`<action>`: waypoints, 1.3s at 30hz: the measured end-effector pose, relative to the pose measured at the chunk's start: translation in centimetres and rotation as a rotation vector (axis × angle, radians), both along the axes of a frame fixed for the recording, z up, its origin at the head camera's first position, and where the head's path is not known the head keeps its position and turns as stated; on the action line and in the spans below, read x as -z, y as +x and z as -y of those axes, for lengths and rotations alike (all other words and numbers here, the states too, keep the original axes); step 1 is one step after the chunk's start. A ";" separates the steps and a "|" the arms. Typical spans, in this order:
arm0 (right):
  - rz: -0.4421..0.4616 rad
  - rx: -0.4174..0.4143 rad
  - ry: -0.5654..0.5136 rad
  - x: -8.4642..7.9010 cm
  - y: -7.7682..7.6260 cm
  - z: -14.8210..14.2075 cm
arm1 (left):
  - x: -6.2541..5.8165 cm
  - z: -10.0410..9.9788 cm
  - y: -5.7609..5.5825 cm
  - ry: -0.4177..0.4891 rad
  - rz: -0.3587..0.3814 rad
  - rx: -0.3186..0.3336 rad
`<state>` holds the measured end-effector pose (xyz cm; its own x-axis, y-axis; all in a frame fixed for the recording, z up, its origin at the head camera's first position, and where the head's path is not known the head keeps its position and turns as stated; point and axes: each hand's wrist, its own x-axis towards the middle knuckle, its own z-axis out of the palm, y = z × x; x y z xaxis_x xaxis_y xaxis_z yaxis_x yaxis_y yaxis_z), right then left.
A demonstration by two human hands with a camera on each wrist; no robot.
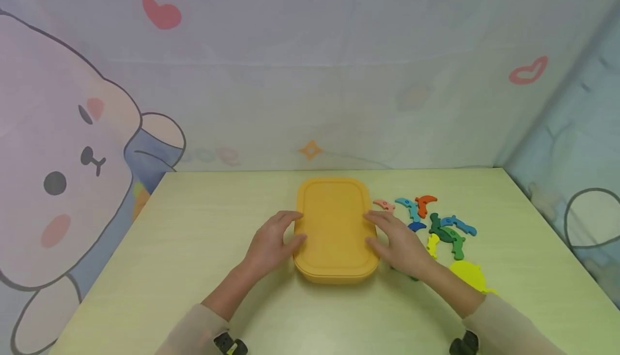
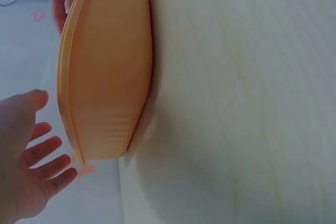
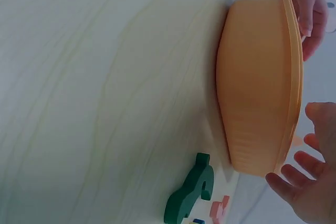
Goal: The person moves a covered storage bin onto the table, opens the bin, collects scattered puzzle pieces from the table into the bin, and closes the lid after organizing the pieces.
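Note:
An orange-yellow plastic box point(image 1: 336, 226) with rounded corners and its lid on stands on the table between both hands. At its left long side is my left hand point(image 1: 271, 242), thumb and fingers spread and fingertips at the lid's edge. My right hand point(image 1: 399, 242) mirrors it at the right edge, fingers spread likewise. In the left wrist view, the left hand point(image 2: 26, 166) shows loosely extended fingers beside the rim. The right wrist view shows the right hand point(image 3: 315, 166) with its fingers apart near the lid's rim.
Right of the box lie several flat coloured toy pieces, among them an orange one point(image 1: 424, 206), a blue one point(image 1: 459, 225) and a green one point(image 1: 455, 243). A larger yellow piece point(image 1: 467, 274) lies nearer, beside the right forearm. A printed cloth point(image 1: 339, 91) hangs behind the table.

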<state>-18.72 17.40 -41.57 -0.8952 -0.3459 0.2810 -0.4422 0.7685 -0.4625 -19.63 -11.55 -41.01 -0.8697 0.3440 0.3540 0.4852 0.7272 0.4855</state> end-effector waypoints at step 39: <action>-0.411 -0.299 0.332 0.9 3.6 0.3 | 2.0 0.0 3.2 -0.350 -0.473 0.328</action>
<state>-15.12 17.11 -42.51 -0.5862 -0.6944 0.4174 -0.7531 0.6570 0.0353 -16.41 -11.53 -42.97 -0.4794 0.7276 0.4907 0.8104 0.5816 -0.0706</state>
